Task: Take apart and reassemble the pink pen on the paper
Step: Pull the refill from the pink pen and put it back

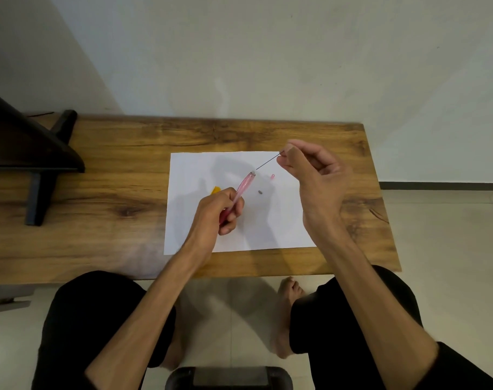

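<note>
My left hand [221,211] grips the pink translucent pen barrel [244,187], which tilts up and to the right above the white paper [200,170]. My right hand [310,175] pinches the far end of a thin dark refill rod [267,161] between thumb and fingers; the rod's other end sits at the barrel's open mouth. On the paper lie a tiny pink piece [272,176] and a small dark grey piece [260,192], both between my hands. A yellow object [216,190] peeks out behind my left hand, mostly hidden.
The paper lies on a wooden table [113,175] against a pale wall. A black stand [39,164] occupies the table's left part. My knees and bare feet show below the table's front edge, with a dark stool [228,378] at the bottom.
</note>
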